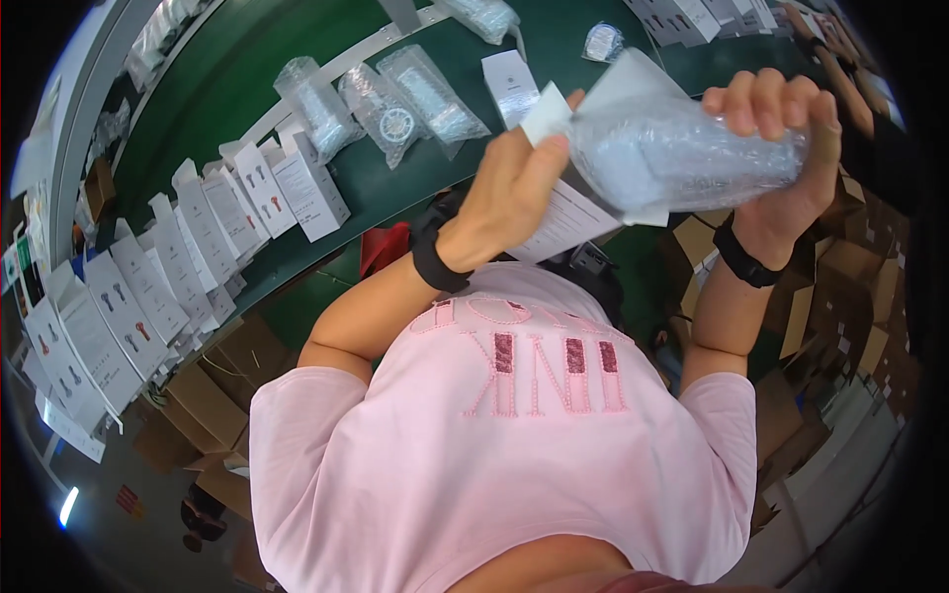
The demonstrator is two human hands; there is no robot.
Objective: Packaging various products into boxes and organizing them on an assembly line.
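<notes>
In front of my chest, my left hand (504,188) is closed round a white cardboard box (565,223) with small print on its side. The box's mouth faces right, its flaps spread. My right hand (786,158) grips the far right end of a pale blue item in clear bubble wrap (682,153). The wrapped item's left end lies at the box mouth, between the flaps; how deep it sits inside is hidden. Black bands circle both wrists.
Several bubble-wrapped packs (430,94) lie on the green bench (395,193). A long row of open white boxes (203,232) lines the bench's left side. Another white box (511,87) and a small wrapped roll (603,42) lie beyond my hands. A person's arm (850,84) shows at far right.
</notes>
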